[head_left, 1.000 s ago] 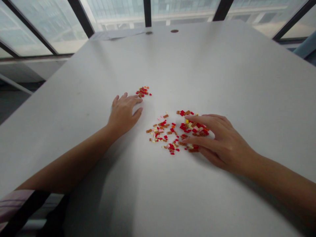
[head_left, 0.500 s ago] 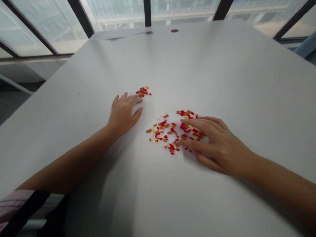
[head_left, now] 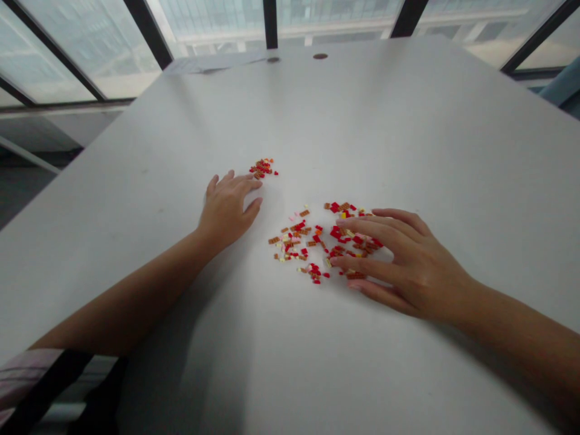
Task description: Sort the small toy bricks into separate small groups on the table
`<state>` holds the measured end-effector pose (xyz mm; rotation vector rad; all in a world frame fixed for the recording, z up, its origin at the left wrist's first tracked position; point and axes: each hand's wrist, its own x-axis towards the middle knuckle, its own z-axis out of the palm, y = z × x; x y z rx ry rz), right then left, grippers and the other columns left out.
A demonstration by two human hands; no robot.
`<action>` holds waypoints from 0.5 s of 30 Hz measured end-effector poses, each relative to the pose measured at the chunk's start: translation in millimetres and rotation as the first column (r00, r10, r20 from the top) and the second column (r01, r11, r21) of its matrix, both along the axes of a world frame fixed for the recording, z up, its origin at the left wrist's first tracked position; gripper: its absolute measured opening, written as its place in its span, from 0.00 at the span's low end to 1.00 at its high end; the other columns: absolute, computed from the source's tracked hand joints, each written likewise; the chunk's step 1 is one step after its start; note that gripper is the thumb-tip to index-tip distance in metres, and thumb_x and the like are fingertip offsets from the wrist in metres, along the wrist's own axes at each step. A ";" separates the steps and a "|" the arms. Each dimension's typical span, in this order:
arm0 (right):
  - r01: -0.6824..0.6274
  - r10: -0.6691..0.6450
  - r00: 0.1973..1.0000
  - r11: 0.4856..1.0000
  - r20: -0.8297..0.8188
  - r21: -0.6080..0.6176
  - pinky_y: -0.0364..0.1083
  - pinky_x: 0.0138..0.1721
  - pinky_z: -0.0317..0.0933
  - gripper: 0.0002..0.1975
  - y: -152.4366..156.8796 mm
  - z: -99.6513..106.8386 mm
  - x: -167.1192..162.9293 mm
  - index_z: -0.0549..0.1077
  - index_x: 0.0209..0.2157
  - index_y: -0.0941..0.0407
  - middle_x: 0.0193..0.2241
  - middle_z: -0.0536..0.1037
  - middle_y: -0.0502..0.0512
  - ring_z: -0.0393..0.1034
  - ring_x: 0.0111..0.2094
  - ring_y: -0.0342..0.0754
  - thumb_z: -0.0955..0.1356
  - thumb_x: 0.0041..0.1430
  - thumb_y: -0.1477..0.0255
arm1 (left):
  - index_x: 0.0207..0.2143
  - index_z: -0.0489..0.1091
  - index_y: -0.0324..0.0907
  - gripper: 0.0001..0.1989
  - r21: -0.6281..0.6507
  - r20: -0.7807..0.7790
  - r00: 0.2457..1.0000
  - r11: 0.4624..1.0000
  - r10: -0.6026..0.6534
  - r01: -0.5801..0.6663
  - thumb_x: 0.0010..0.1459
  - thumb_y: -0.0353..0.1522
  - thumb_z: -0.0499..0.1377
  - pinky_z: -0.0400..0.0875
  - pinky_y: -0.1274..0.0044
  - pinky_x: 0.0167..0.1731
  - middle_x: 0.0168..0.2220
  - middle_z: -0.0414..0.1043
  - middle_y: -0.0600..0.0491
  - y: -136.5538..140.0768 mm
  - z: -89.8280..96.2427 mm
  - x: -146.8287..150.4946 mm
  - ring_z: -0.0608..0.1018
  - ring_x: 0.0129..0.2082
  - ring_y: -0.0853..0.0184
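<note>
Bricks, tiny toy ones in red, brown, cream, pink, orange and yellow, lay in a loose scatter (head_left: 312,243) on the white table (head_left: 276,356), and I took that scatter as my landmark through the head camera. Right hand (head_left: 408,260) reached in from the right of the scatter, palm down over its right part and hiding some pieces. I saw its fingers spread and its thumb apart from the index finger, so it was open. A cream brick (head_left: 328,262) lay at the index fingertip, within the scatter; I could not tell whether the two touched. Left hand (head_left: 229,208) rested on the table to the left of the scatter, open and palm down, with nothing that I could see in its grasp. Its fingertips were just beside a smaller pile (head_left: 263,168) of red, brown and orange bricks, beyond the scatter and to its left; contact there was unclear to me. Well beyond the scatter, I saw paper (head_left: 203,65) at the table's far edge and windows (head_left: 212,24) behind it.
</note>
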<state>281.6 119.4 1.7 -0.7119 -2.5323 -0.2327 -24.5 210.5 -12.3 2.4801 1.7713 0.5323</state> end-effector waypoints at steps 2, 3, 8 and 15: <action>0.000 0.000 1.000 1.000 0.000 0.002 0.59 0.56 0.62 0.09 0.4 0.9 0.8 0.78 0.46 0.51 0.57 0.74 0.61 0.71 0.55 0.56 0.69 0.66 0.67 | 0.56 0.72 0.44 0.20 0.000 0.005 1.000 1.000 -0.001 0.001 0.64 0.36 0.53 0.48 0.50 0.69 0.64 0.69 0.48 -0.1 -0.1 0.0 0.62 0.69 0.47; -0.008 0.008 1.000 1.000 0.001 0.000 0.59 0.56 0.63 0.09 0.2 1.2 0.6 0.78 0.46 0.50 0.57 0.74 0.61 0.71 0.55 0.56 0.68 0.66 0.66 | 0.56 0.72 0.44 0.20 0.000 0.006 1.000 1.000 -0.001 0.001 0.64 0.36 0.53 0.48 0.50 0.69 0.64 0.69 0.49 -0.1 0.0 0.0 0.62 0.69 0.47; -0.093 0.094 0.995 0.996 0.041 -0.003 0.59 0.55 0.64 0.14 -2.3 2.0 -2.6 0.78 0.48 0.51 0.57 0.75 0.64 0.70 0.56 0.56 0.67 0.67 0.61 | 0.56 0.71 0.45 0.20 -0.009 0.002 1.000 1.000 0.002 -0.002 0.64 0.36 0.53 0.48 0.51 0.69 0.64 0.69 0.50 -0.2 1.1 0.3 0.62 0.69 0.47; -0.047 0.046 0.998 0.999 0.049 0.021 0.59 0.56 0.64 0.12 -3.0 -0.7 -3.0 0.77 0.49 0.52 0.56 0.76 0.63 0.71 0.55 0.55 0.67 0.68 0.65 | 0.56 0.72 0.44 0.20 -0.002 0.003 1.000 1.000 0.004 -0.004 0.64 0.36 0.53 0.48 0.50 0.69 0.64 0.69 0.49 -0.5 1.1 0.4 0.62 0.69 0.47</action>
